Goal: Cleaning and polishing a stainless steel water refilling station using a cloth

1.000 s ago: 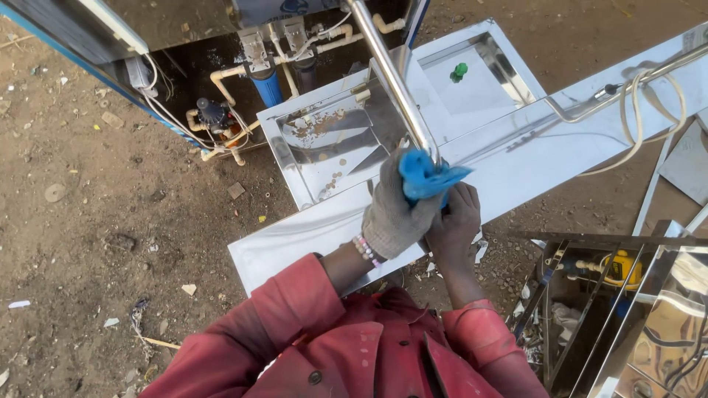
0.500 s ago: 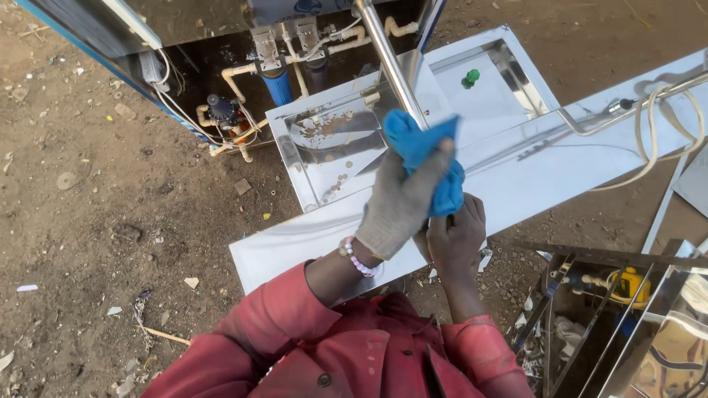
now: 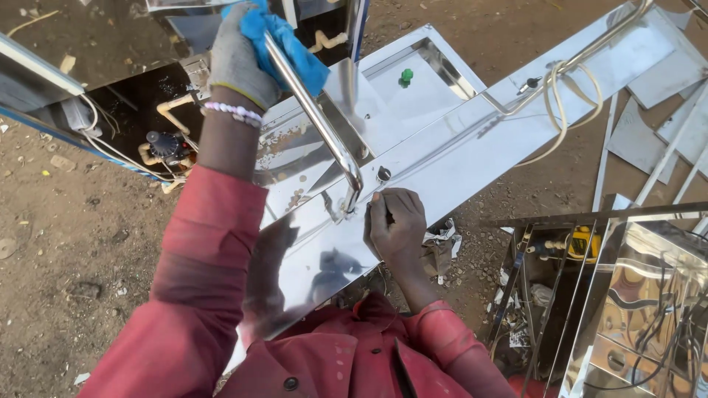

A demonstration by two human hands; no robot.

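Observation:
My left hand (image 3: 236, 59) wears a grey glove and grips a blue cloth (image 3: 284, 40) wrapped around the upper part of a polished steel tube (image 3: 317, 121). The tube curves down onto a shiny steel panel (image 3: 442, 158). My right hand (image 3: 396, 225) is bare and rests on the panel just right of the tube's foot, fingers curled, pinching a small dark item near a round fitting (image 3: 383, 175). Both arms are in red sleeves.
A steel tray with a green knob (image 3: 406, 75) lies beyond the tube. A cream hose (image 3: 560, 96) loops over the panel at right. Pipes and wires (image 3: 166, 140) sit in an open cabinet at left. Steel frames and a yellow tool (image 3: 582, 243) stand at right. Dirt ground surrounds.
My left hand has slid the blue cloth up along the tube, away from me. My right hand has let go of the tube and dropped onto the panel by the tube's foot.

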